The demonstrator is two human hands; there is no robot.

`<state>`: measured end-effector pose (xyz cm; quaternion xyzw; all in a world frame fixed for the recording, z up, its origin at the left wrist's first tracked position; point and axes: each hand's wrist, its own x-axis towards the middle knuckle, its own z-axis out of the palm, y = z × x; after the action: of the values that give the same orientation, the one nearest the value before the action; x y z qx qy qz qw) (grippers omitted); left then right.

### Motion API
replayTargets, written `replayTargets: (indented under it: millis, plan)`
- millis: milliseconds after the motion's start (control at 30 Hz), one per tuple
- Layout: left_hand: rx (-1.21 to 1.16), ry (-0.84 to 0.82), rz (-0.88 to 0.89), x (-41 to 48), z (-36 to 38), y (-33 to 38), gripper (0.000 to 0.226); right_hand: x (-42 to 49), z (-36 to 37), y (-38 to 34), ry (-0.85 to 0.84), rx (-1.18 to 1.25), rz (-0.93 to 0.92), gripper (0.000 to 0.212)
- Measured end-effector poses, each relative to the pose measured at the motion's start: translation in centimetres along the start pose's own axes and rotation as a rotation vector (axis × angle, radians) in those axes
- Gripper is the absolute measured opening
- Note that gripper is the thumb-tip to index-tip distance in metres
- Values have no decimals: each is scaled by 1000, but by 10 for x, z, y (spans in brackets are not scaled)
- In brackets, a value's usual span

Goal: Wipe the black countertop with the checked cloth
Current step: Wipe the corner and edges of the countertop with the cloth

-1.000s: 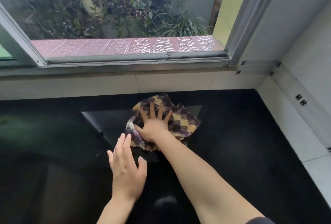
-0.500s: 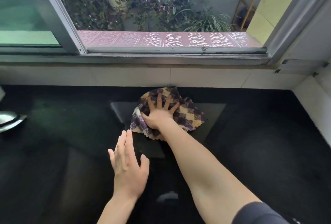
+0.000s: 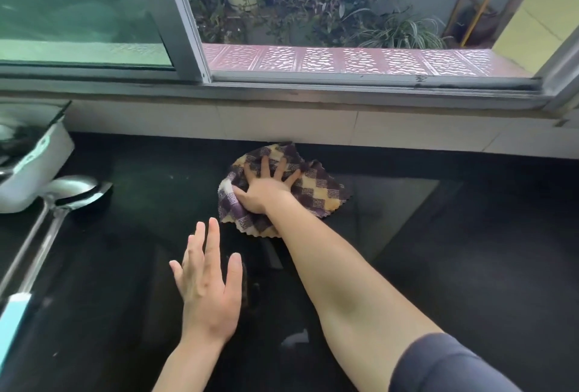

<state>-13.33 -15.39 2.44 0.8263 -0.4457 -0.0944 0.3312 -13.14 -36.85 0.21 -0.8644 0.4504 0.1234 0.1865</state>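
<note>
Here the black worktop [image 3: 470,266] fills the lower view, running back to a tiled wall under the window [image 3: 344,16]. At far left sit a white pan [image 3: 34,169] and a steel ladle [image 3: 72,191]. The cloth [image 3: 316,194], crumpled, lies near the back edge, close to the wall. The right hand [image 3: 266,191] presses flat on it, fingers spread wide; the left hand [image 3: 206,285] is open and empty, nearer the body, whether resting on the worktop I cannot tell. Wiping looks mid-stroke; the next pass likely needs steady downward pressure and must stop short of the ladle.
</note>
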Motion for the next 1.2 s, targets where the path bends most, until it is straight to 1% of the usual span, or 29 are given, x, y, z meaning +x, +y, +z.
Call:
replayTargets:
  millis: [200,367,533,633,767,867,933,1067,1133,1200]
  plan:
    - [-47,29,-8,8,-14,-12,59,-31,32,-42,61,-49,-159,74]
    - [-87,93,-51,15,-27,-18,59,-61,50,-64,29,-114,-249,75]
    - [-41,127,-85,16,-43,-29,60,-97,71,-82,12,-95,-337,74]
    - [-37,119,-118,11,-50,-34,64,-120,90,-95,24,-50,-386,82]
    - [-40,97,-149,-6,-56,-39,67,-158,115,-112,102,49,-430,96]
    - [-55,97,-154,-17,-58,-41,69,-186,124,-121,162,106,-474,95]
    - [-57,95,-159,-22,-58,-39,69,-199,130,-125,191,89,-498,96]
    - [-47,72,-147,-29,-55,-33,64,-221,142,-125,233,107,-516,105]
    - [-36,67,-145,-31,-53,-31,63,-230,144,-121,231,112,-527,106]
    - [-35,53,-138,-34,-51,-29,63,-238,140,-114,181,81,-533,105]
